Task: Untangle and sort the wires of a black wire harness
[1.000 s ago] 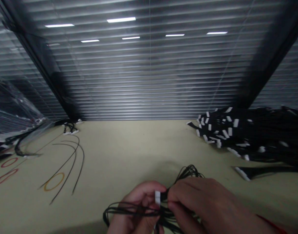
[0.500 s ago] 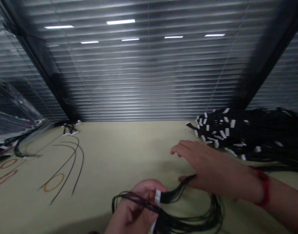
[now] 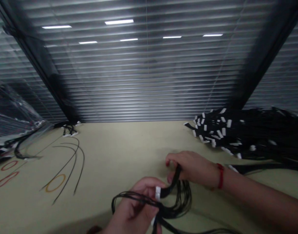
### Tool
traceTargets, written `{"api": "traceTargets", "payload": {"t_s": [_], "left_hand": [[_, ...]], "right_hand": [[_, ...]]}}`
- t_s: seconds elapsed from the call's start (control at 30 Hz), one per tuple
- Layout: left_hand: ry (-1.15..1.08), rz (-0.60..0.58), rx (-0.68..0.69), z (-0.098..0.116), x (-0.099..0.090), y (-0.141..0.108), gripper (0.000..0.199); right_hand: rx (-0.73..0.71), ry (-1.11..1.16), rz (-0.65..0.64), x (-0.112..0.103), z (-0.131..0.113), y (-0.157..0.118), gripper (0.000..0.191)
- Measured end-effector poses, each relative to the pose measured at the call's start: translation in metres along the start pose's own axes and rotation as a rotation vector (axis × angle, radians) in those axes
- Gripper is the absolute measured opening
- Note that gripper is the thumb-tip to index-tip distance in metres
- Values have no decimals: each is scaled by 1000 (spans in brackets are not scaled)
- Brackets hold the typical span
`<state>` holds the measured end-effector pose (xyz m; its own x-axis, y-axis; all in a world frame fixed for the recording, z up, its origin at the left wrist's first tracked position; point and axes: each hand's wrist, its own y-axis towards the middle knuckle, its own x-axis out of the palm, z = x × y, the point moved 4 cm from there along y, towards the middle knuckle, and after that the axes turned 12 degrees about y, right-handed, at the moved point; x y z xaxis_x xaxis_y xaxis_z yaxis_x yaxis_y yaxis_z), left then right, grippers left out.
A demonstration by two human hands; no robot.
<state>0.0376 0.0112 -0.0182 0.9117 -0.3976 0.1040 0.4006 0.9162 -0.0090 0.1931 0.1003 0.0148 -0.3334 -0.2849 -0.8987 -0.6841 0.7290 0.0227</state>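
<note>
A bundle of thin black wires, a wire harness (image 3: 172, 213), is bent into a loop low in the middle of the view. My left hand (image 3: 139, 203) is closed on it near a white connector (image 3: 158, 193); several strands pass over the fingers and thumb. Another white end lies lower by the same hand, partly hidden. My right hand (image 3: 189, 167), with a red band on the wrist, curls its fingers around the flat black part of the harness that rises from the connector. The harness's tail runs out toward the bottom right.
At the right lies a big pile of black wire harnesses (image 3: 251, 133) with white connectors. Loose black wires (image 3: 74, 162), a yellow rubber band (image 3: 55, 183) and red rubber bands (image 3: 7, 179) are on the left of the table (image 3: 129, 149). Clear plastic wrap (image 3: 17, 110) and blinds (image 3: 146, 81) stand behind.
My right hand has moved left and closer to my left hand, its fingers now curled in on the wires. The wire loop has become smaller. My left hand has hardly moved.
</note>
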Motion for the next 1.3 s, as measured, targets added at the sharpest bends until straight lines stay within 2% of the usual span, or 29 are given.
{"api": "traceTargets", "payload": {"t_s": [0.1, 0.13, 0.2, 0.23, 0.3, 0.4, 0.53, 0.63, 0.7, 0.77, 1.1, 1.2, 1.3], "left_hand": [[24, 136, 33, -1, -3, 1, 26], [29, 153, 50, 0, -3, 2, 27], [41, 156, 73, 3, -2, 2, 26], [44, 160, 74, 4, -2, 1, 25], [43, 177, 76, 8, -1, 1, 24], [35, 178, 87, 11, 1, 1, 25], [52, 146, 87, 5, 2, -2, 20], [53, 109, 117, 2, 2, -6, 18], [48, 103, 118, 2, 2, -8, 16], [48, 110, 104, 2, 2, -9, 14], [81, 134, 69, 1, 1, -5, 13], [75, 154, 50, 1, 0, -4, 14], [91, 130, 75, 1, 0, -6, 13]], "right_hand": [[-18, -27, -63, -26, -8, -17, 51], [-16, -45, -55, -34, -12, -25, 43], [2, -95, 6, -46, -21, -42, 13], [4, -107, 36, -48, -26, -52, 13], [-21, -84, 48, -41, -38, -70, 23], [-28, 5, 10, -17, -53, -84, 23], [-2, 178, 68, 7, -68, -73, 25], [12, 386, 44, 14, -75, -58, 24], [56, 429, 33, 15, -76, -51, 22], [79, 411, 69, 14, -77, -49, 20], [-24, 270, 286, 17, -76, -56, 15], [-21, 204, 316, 9, -76, -59, 19], [-13, 239, 275, -11, -72, -64, 30]]}}
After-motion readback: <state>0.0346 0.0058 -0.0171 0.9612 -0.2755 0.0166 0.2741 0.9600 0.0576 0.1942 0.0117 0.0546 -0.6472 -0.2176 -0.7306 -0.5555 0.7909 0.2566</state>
